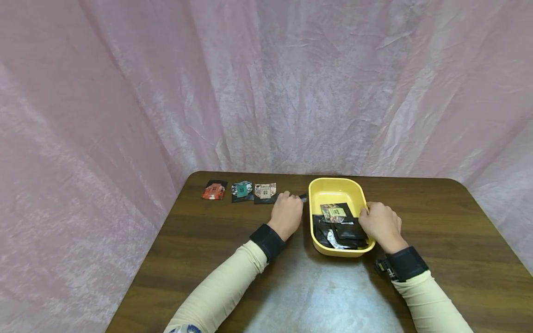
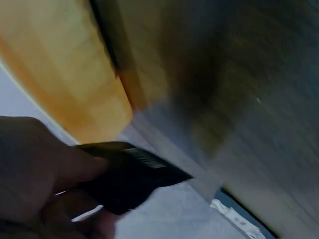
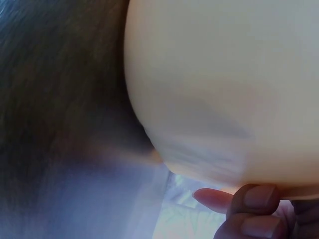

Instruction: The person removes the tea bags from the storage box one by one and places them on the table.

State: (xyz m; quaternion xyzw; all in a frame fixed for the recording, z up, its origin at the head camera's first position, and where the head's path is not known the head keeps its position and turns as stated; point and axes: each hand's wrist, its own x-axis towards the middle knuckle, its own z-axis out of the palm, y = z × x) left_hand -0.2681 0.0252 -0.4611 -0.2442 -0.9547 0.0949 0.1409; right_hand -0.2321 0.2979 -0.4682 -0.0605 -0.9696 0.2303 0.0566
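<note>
My left hand (image 1: 287,215) pinches a dark, flat packet (image 2: 129,174) between thumb and fingers, just left of a yellow plastic tub (image 1: 331,181). In the head view most of that packet is hidden by the hand. With my right hand (image 1: 381,224) I grip the tub's right rim, thumb at the inner side and fingers outside. Several black packets (image 1: 350,231) lie jumbled in the near half of the tub, and one with a pale yellow label (image 1: 336,212) lies on top of them.
Along the back left of the wooden table (image 1: 200,245) lie a red-labelled packet (image 1: 214,190), a teal-labelled packet (image 1: 242,190) and a beige-labelled packet (image 1: 265,192) in a row. A pink curtain (image 1: 266,92) hangs behind the table.
</note>
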